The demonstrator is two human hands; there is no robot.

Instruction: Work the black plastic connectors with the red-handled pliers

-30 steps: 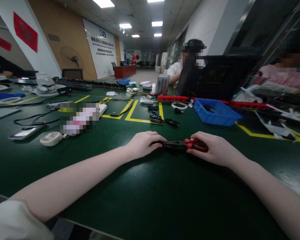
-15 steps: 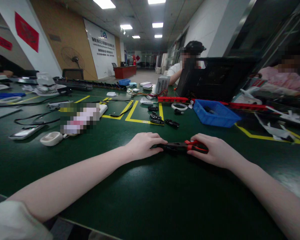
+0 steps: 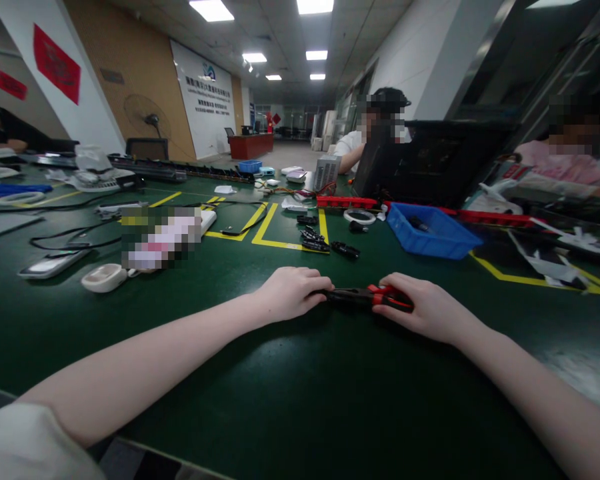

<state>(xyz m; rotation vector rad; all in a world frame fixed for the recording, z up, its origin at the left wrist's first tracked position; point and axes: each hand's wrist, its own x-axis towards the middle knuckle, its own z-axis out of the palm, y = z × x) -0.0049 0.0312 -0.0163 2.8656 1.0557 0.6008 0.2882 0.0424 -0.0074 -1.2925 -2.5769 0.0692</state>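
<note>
My right hand (image 3: 430, 305) is wrapped round the red and black handles of long-nose pliers (image 3: 355, 296), just above the green table. The jaws point left and reach the fingertips of my left hand (image 3: 291, 293). Thumb and fingers of that hand are pinched together at the tip of the jaws. Whatever they hold there is dark, small and mostly covered by the fingers. Beyond the hands lie several small black parts (image 3: 314, 239), loosely heaped at a yellow tape outline, with another black cluster (image 3: 345, 250) to their right.
A blue bin (image 3: 433, 235) with dark pieces in it stands beyond my right hand. To the left lie a phone (image 3: 55, 264), a cream-coloured case (image 3: 104, 278) and black cables. A large black case (image 3: 435, 160) stands further back. Other people sit across the table.
The pliers and both hands stay nearly in place. A dark piece that showed between my left thumb and fingers half a second ago is now mostly hidden. The view has tilted slightly upward.
</note>
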